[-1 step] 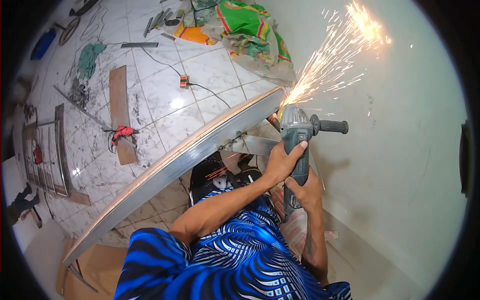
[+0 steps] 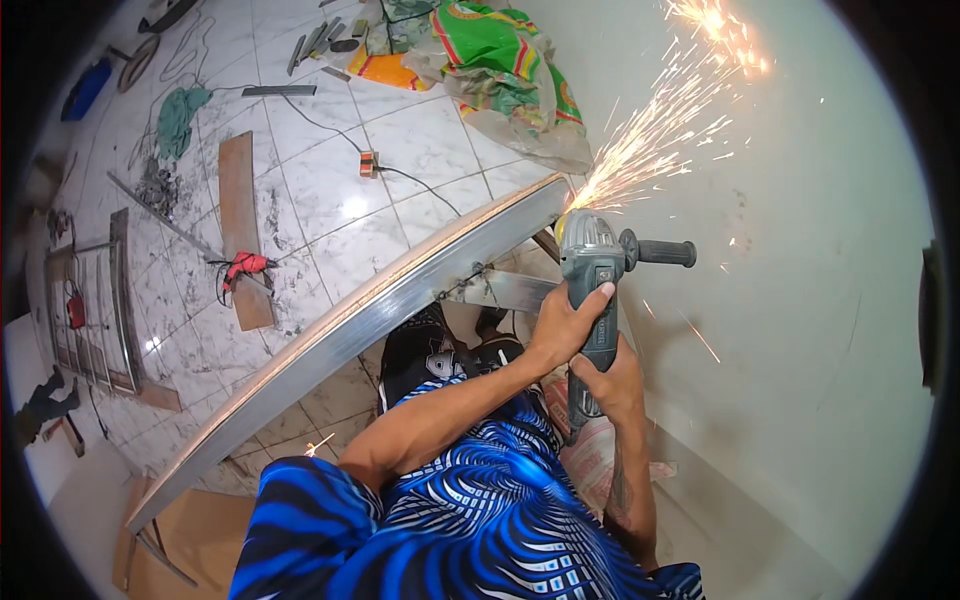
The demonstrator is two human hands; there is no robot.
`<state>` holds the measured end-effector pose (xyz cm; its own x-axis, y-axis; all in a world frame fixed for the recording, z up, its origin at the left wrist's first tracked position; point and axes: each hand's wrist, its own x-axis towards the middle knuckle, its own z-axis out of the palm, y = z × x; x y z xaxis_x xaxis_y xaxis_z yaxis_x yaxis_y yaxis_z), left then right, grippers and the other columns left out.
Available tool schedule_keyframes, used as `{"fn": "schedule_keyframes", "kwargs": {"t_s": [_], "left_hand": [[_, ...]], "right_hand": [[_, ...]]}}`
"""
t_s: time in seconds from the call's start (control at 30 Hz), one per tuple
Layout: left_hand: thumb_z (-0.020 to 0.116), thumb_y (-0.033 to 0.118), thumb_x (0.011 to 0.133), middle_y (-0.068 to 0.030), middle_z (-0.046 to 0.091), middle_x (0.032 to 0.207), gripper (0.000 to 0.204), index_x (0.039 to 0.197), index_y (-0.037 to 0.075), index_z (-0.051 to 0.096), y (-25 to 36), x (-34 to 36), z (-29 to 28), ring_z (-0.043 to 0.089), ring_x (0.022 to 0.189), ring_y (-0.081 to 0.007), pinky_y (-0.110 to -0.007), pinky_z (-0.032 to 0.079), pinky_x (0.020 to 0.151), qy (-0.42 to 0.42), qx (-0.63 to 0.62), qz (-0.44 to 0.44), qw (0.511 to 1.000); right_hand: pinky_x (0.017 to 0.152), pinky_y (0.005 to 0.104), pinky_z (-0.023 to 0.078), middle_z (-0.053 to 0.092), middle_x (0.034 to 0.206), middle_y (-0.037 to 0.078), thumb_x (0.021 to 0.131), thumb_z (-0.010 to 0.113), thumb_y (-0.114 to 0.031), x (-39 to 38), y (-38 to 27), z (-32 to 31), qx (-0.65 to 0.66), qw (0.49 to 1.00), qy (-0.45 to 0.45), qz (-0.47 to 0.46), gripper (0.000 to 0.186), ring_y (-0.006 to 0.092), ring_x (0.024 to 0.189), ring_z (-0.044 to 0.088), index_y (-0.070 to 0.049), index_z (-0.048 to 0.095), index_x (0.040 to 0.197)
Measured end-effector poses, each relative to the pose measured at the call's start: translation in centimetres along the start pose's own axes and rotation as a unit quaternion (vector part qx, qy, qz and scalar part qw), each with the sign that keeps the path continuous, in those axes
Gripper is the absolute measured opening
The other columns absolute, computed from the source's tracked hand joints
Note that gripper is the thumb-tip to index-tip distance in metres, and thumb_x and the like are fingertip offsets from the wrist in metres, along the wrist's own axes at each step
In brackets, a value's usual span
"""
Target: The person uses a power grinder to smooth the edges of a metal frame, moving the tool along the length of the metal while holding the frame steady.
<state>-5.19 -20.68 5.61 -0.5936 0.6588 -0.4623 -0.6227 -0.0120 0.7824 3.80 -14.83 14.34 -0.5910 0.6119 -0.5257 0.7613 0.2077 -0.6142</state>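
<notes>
An angle grinder (image 2: 590,260), side handle pointing right, sprays bright sparks (image 2: 640,140) up and right from the far end of a long beam (image 2: 370,291) with a grey metal side and a thin tan top edge. My left hand (image 2: 560,330) is closed on the grinder's body, thumb along its top. My right hand (image 2: 612,385) grips the rear of the same tool, below my left. A metal crosspiece (image 2: 515,290) joins the beam under the grinder, with dark marks at the joint. The contact point of the disc is hidden by the guard and sparks.
A pale wall (image 2: 800,330) stands at right. On the tiled floor lie a red power tool (image 2: 245,268), a board (image 2: 237,175), a socket block (image 2: 368,164), colorful sacks (image 2: 500,60) and a metal frame (image 2: 128,310). What look like someone's legs (image 2: 45,405) show far left.
The spark spray has changed shape, with new streaks low on the wall and a small flash near my left elbow. My hands and the grinder hold the same position.
</notes>
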Motion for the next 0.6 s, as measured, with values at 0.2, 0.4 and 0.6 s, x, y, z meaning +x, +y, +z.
{"fn": "schedule_keyframes", "kwargs": {"t_s": [0.2, 0.4, 0.6], "left_hand": [[0.064, 0.042, 0.094, -0.0051, 0.062, 0.083, 0.047, 0.102, -0.005, 0.063, 0.1, 0.2, -0.3, 0.057, 0.076, -0.0112, -0.029, 0.048, 0.069, -0.011, -0.011, 0.004, 1.0], [0.066, 0.045, 0.091, -0.0076, 0.063, 0.081, 0.052, 0.1, -0.006, 0.063, -0.9, 0.5, 1.3, 0.059, 0.074, -0.0139, -0.031, 0.049, 0.068, -0.002, -0.02, -0.006, 1.0], [0.065, 0.045, 0.093, -0.0046, 0.062, 0.082, 0.05, 0.099, -0.004, 0.063, -0.7, 0.0, 1.3, 0.056, 0.074, -0.0119, -0.029, 0.048, 0.067, -0.005, 0.006, -0.009, 1.0]], "right_hand": [[0.075, 0.034, 0.052, 0.068, 0.092, 0.015, 0.074, 0.077, -0.022, -0.4, -0.2, 0.3, 0.013, 1.0, 0.003, -0.016, 0.049, 0.0215, 0.081, 0.065, 0.007, 0.058, 0.109], [0.075, 0.0336, 0.052, 0.068, 0.092, 0.014, 0.075, 0.076, -0.022, -0.5, 1.5, -0.6, 0.03, 0.999, 0.012, -0.013, 0.049, 0.0205, 0.081, 0.065, 0.007, 0.058, 0.109], [0.077, 0.0336, 0.052, 0.068, 0.093, 0.014, 0.074, 0.076, -0.023, -1.0, 1.4, -0.5, 0.042, 0.999, 0.015, -0.001, 0.05, 0.0211, 0.082, 0.065, 0.007, 0.059, 0.111]]}}
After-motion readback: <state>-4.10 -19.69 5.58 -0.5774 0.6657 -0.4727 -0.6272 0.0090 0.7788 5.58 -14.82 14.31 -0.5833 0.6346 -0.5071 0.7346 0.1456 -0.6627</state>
